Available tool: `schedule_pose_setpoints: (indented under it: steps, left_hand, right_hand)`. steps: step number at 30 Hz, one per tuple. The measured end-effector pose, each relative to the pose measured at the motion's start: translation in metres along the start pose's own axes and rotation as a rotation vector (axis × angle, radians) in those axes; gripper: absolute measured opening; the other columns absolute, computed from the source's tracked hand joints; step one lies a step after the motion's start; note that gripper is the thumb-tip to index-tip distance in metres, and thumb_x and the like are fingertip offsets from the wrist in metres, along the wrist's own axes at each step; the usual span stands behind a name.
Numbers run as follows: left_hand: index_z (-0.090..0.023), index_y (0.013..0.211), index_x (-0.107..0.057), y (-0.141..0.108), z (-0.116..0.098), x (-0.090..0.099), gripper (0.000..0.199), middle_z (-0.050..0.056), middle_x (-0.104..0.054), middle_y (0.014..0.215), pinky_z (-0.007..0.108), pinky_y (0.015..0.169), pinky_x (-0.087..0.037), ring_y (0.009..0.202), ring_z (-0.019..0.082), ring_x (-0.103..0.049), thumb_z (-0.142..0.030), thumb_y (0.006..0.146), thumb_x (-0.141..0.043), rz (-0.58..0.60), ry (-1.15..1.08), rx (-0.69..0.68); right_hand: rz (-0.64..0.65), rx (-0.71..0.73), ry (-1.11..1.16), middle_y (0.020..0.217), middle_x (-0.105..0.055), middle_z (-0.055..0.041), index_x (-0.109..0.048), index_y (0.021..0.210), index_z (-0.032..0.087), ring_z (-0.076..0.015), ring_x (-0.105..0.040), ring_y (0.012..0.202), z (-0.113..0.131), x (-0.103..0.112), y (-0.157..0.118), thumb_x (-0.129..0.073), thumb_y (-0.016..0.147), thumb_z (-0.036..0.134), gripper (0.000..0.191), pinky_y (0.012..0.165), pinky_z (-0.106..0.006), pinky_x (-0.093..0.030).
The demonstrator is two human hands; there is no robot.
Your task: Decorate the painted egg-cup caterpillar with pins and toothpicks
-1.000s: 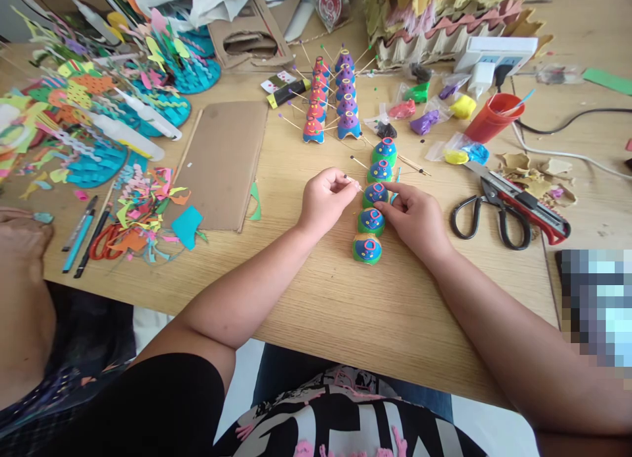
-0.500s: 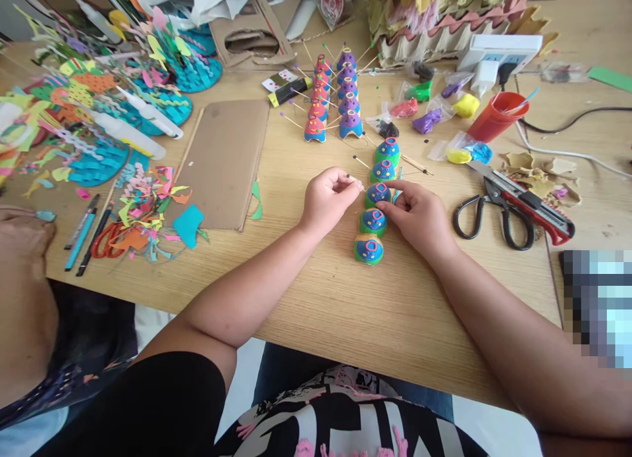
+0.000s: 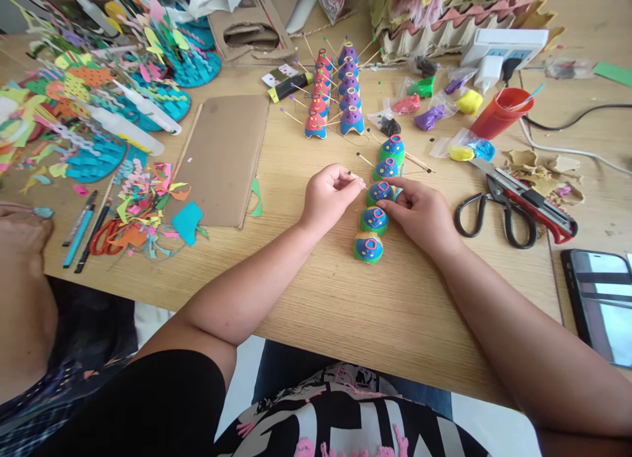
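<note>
Head view: stick [image 3: 356,176] in left hand [image 3: 332,195], middle dome [image 3: 378,193] in right hand [image 3: 419,212]

We had five blue-and-green domes in one line on the table [image 3: 320,305], running away from us, about mid-view. Both hands were at the third one.

Left: thumb and fingers pinched the stick near its dark tip, other end pointing at the dome's left side. We couldn't tell whether it touched or had gone in; too small. Right: thumb and forefinger pinched that same dome from its right side. Remaining fingers were curled, partly hidden.

Beyond our line we had a red row [image 3: 316,105] and a purple row [image 3: 351,103] of similar domes, side by side, thin sticks poking out. A few loose sticks [image 3: 419,162] lay just right of the line's far end.

To the right: black-handled scissors [image 3: 496,191] lay against a red cutter [image 3: 536,203]. Red cup [image 3: 500,116] stood farther back, near small bags of coloured clay [image 3: 429,118]. Phone [image 3: 600,312] lay at the near right.

To the left: we had a cardboard sheet [image 3: 227,161], then paper scraps [image 3: 187,223], pens [image 3: 79,236] and glue bottles [image 3: 126,131]. A co-worker's hand [image 3: 24,230] showed at the left edge; we couldn't tell its grip.
</note>
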State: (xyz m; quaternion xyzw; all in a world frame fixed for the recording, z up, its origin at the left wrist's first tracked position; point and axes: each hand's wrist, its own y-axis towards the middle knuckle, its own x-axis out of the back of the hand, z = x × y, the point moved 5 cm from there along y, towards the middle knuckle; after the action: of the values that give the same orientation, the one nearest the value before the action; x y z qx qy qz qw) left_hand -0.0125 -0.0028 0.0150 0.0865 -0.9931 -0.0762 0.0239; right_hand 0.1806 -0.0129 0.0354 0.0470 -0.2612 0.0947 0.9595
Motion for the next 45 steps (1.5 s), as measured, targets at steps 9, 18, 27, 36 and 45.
schedule_pose_setpoints:
  steps: [9,18,27,36,45]
  left_hand:
    - [-0.021,0.074,-0.057,0.0007,0.0013,0.0003,0.022,-0.003,-0.075,0.078,0.026,0.076,-0.057,0.075,0.013,-0.076,-0.015,0.079,-0.077,0.005,-0.003,-0.013]
    - [-0.021,0.074,-0.056,0.0007,0.0013,0.0002,0.023,-0.003,-0.075,0.076,0.026,0.076,-0.057,0.074,0.012,-0.075,-0.014,0.079,-0.077,-0.005,-0.009,-0.004]
    - [-0.02,0.073,-0.056,0.0003,-0.0006,-0.0005,0.023,-0.004,-0.074,0.075,0.025,0.074,-0.056,0.071,0.011,-0.074,-0.013,0.078,-0.077,-0.008,-0.021,-0.011]
    - [-0.02,0.075,-0.057,-0.0008,-0.0019,-0.0015,0.021,-0.003,-0.073,0.076,0.025,0.073,-0.056,0.071,0.011,-0.073,-0.013,0.081,-0.076,0.01,0.031,-0.047]
    - [-0.021,0.074,-0.058,-0.0032,-0.0042,-0.0029,0.02,-0.004,-0.066,0.069,0.024,0.069,-0.053,0.066,0.011,-0.067,-0.014,0.085,-0.073,0.031,0.122,-0.168]
  right_hand:
    - [0.007,0.006,0.009,0.061,-0.044,0.0082,-0.076,0.128,0.016,-0.011,-0.042,0.058,0.0,-0.0009,0.0013,-0.079,0.084,0.027,0.046,0.063,-0.032,-0.038]
    - [0.003,0.02,-0.02,0.06,-0.045,0.0078,-0.076,0.127,0.018,-0.011,-0.041,0.057,-0.0019,-0.0019,0.001,-0.077,0.086,0.028,0.043,0.061,-0.031,-0.036]
    - [0.003,0.003,-0.024,0.06,-0.046,0.0072,-0.076,0.127,0.016,-0.0108,-0.04,0.056,0.0019,-0.0019,0.0001,-0.076,0.087,0.027,0.041,0.06,-0.031,-0.035]
    - [-0.009,0.006,-0.033,0.06,-0.048,0.0067,-0.078,0.124,0.017,-0.0112,-0.041,0.056,0.0008,-0.002,0.0004,-0.076,0.086,0.028,0.04,0.06,-0.031,-0.036]
    - [-0.004,-0.017,-0.06,0.062,-0.049,0.0064,-0.077,0.126,0.016,-0.012,-0.043,0.058,0.0007,-0.0025,0.0004,-0.076,0.086,0.028,0.042,0.062,-0.031,-0.037]
